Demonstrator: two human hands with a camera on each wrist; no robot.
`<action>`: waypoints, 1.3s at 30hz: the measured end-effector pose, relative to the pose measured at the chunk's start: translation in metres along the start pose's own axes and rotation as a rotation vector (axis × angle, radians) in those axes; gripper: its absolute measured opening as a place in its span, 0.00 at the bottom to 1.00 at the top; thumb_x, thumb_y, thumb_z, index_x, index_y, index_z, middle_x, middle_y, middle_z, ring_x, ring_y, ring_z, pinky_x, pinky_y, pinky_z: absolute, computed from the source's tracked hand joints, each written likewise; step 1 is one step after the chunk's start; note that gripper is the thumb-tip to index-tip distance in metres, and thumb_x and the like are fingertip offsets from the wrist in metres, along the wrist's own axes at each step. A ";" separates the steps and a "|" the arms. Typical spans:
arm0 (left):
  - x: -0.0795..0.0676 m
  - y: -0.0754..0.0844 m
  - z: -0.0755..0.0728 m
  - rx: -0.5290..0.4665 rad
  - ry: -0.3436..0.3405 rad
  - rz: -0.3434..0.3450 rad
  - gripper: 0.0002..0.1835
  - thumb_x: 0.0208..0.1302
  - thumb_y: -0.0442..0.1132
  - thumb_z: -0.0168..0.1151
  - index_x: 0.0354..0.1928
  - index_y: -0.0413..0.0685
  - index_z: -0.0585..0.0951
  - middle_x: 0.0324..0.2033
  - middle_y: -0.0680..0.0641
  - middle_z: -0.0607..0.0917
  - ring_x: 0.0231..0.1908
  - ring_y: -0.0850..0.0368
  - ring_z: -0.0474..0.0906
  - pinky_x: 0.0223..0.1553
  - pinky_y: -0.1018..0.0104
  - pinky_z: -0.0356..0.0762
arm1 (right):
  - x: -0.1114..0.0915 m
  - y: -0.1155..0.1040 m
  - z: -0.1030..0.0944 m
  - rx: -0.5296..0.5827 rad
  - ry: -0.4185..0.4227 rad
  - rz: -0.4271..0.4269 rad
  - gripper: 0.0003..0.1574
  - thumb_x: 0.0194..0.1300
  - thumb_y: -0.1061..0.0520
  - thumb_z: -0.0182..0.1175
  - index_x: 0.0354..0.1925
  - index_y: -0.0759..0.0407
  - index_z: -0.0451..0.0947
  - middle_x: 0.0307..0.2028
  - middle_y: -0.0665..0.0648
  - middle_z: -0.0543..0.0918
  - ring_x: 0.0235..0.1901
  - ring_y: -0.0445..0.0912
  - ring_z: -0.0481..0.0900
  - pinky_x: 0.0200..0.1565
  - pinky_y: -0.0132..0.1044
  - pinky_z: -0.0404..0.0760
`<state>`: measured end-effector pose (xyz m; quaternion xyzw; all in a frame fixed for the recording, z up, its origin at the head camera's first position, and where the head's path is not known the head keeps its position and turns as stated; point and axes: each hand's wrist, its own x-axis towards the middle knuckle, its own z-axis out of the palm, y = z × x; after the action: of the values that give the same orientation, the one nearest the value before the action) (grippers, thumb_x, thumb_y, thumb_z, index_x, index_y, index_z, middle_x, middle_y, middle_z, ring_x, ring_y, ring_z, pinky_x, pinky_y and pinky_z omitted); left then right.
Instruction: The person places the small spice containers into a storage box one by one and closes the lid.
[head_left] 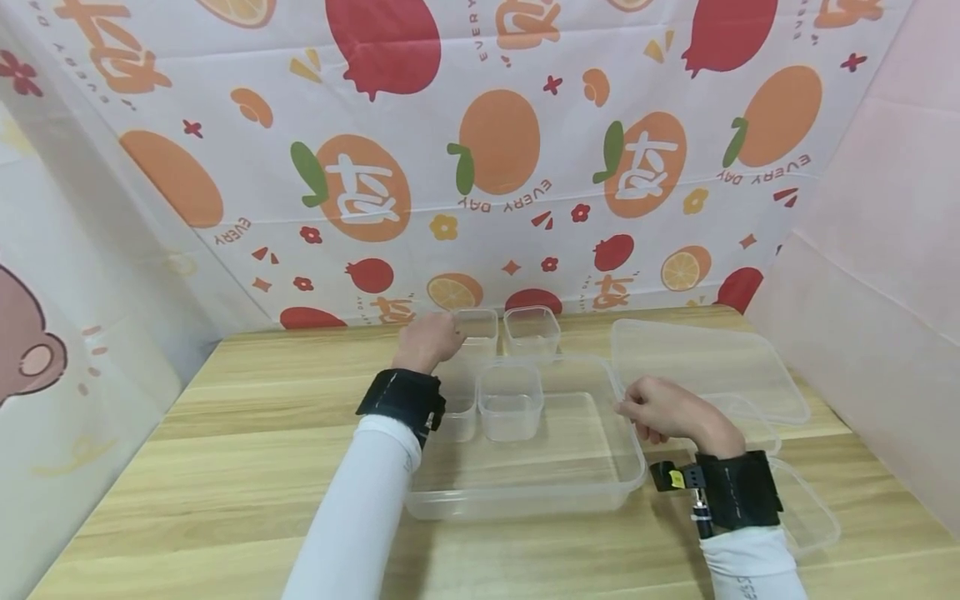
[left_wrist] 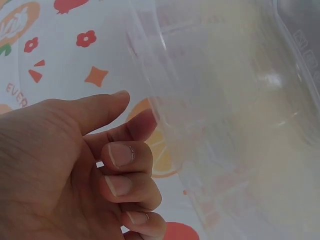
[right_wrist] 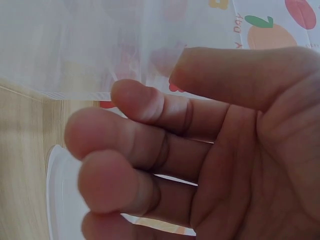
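A large clear plastic box [head_left: 525, 498] stands on the table in the head view. Two small clear containers sit inside it; the right one [head_left: 512, 408] shows well, while my left arm partly covers the left one [head_left: 455, 417]. Two more small containers [head_left: 532, 329] show at the box's far rim. My left hand [head_left: 431, 340] is beside the far left container [head_left: 480, 327], fingers loosely curled; in the left wrist view its thumb and index finger stand apart, close to a clear wall [left_wrist: 215, 125]. My right hand [head_left: 671, 410], loosely bent, is at the box's right rim, pinching nothing.
A large clear lid [head_left: 705, 362] lies at the back right of the wooden table [head_left: 225, 467]. Smaller clear lids [head_left: 808, 510] lie near my right wrist, partly hidden by it. A fruit-print cloth [head_left: 480, 250] hangs directly behind the table, with plain cloth at both sides.
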<state>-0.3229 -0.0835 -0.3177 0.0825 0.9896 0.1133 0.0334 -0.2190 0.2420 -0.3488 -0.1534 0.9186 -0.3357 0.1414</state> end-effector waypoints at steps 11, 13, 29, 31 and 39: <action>0.005 -0.003 -0.021 0.006 -0.005 0.005 0.16 0.76 0.43 0.51 0.30 0.42 0.78 0.21 0.48 0.68 0.30 0.48 0.73 0.36 0.52 0.68 | 0.000 -0.002 -0.002 0.009 0.006 -0.001 0.18 0.74 0.61 0.56 0.24 0.61 0.74 0.16 0.52 0.73 0.16 0.42 0.69 0.22 0.36 0.69; 0.006 -0.003 -0.023 0.008 -0.003 -0.004 0.16 0.76 0.44 0.51 0.35 0.41 0.80 0.22 0.48 0.69 0.31 0.47 0.74 0.37 0.52 0.69 | 0.000 -0.002 -0.002 0.006 0.009 -0.002 0.18 0.74 0.61 0.56 0.24 0.61 0.74 0.16 0.52 0.73 0.16 0.42 0.69 0.22 0.36 0.69; 0.019 -0.012 -0.011 -0.018 -0.022 -0.093 0.21 0.77 0.45 0.48 0.59 0.40 0.80 0.40 0.39 0.82 0.43 0.41 0.77 0.47 0.45 0.75 | 0.001 -0.004 -0.004 0.004 0.018 0.003 0.18 0.74 0.61 0.56 0.25 0.60 0.74 0.16 0.52 0.73 0.16 0.43 0.70 0.22 0.36 0.71; 0.019 -0.013 -0.008 -0.021 -0.025 -0.114 0.18 0.76 0.42 0.49 0.53 0.38 0.82 0.35 0.40 0.81 0.41 0.41 0.78 0.48 0.45 0.75 | 0.001 -0.004 -0.003 0.009 0.015 0.002 0.17 0.74 0.61 0.56 0.25 0.61 0.75 0.16 0.52 0.73 0.16 0.43 0.70 0.22 0.36 0.71; 0.021 -0.010 0.001 -0.019 -0.038 -0.171 0.13 0.71 0.39 0.52 0.41 0.40 0.84 0.28 0.44 0.79 0.35 0.45 0.77 0.42 0.50 0.75 | 0.002 -0.001 -0.002 0.018 0.016 -0.001 0.18 0.74 0.62 0.56 0.24 0.61 0.74 0.16 0.52 0.72 0.16 0.43 0.70 0.21 0.35 0.72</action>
<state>-0.3448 -0.0896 -0.3217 -0.0005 0.9911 0.1178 0.0625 -0.2212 0.2414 -0.3471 -0.1497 0.9165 -0.3454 0.1351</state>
